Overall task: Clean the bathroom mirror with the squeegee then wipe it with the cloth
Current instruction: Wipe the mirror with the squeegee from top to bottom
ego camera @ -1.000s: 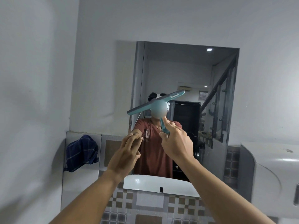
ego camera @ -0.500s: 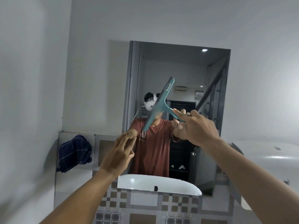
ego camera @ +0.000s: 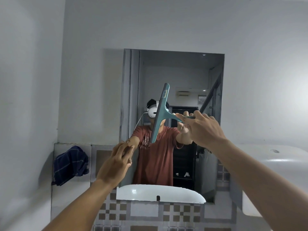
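Squeegee step: the right hand [ego camera: 202,129] grips the squeegee [ego camera: 160,114], blade near-vertical before the mirror [ego camera: 183,72]; the left hand [ego camera: 115,165] is open. Next, press and sweep toward 9 o'clock.

Right grip [ego camera: 202,129] closed, left grip [ego camera: 115,165] loose, both arms raised

The walls [ego camera: 183,22] are plain and white. Under them runs a band of checkered tiles [ego camera: 176,214]. At the right edge stands a white plastic box [ego camera: 283,164], mounted beside the tiles.
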Demonstrator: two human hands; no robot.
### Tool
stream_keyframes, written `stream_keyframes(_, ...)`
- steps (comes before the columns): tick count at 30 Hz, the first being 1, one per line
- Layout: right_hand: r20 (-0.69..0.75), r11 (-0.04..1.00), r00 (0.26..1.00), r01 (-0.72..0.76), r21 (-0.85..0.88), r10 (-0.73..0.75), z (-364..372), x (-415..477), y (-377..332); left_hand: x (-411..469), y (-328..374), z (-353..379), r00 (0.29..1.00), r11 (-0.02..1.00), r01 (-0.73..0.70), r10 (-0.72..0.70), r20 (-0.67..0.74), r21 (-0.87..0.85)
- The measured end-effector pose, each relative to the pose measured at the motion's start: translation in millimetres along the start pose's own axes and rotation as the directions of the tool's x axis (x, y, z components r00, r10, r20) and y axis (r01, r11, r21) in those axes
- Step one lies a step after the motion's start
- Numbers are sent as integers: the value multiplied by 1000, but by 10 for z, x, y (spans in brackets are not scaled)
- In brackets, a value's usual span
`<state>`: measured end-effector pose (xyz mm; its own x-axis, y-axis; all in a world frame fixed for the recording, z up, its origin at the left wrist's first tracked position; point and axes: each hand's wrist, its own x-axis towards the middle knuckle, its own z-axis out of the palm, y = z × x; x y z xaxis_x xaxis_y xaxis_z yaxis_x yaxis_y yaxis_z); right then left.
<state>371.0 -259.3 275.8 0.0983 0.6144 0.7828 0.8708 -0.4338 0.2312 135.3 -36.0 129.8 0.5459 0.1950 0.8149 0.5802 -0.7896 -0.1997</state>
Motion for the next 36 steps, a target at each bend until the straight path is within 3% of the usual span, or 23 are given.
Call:
stream_keyframes(7,-12,1000,1000,8,-17,-8,-60,-26,122,9,8,-16,1000,998,14,-15,-11,-57)
stream_keyframes(13,-15,1000,1000,-26,-10,26,-82,-139,406,201,-5,-134,988,996,8,-22,-153,-89)
stream_keyframes(20,-21,998,998,-59,13,59,-23,-226,455,527,-27,-329,978,999,-6,-4,-211,-48)
stream_keyframes(26,10,973,977,-213,83,213,-14,-334,577,595,-89,-240,989,999,-1,-3,-145,-32)
stream_keyframes(36,91,873,909,-416,253,407,194,-731,431,624,-95,-215,989,1000,16,-16,-150,-6)
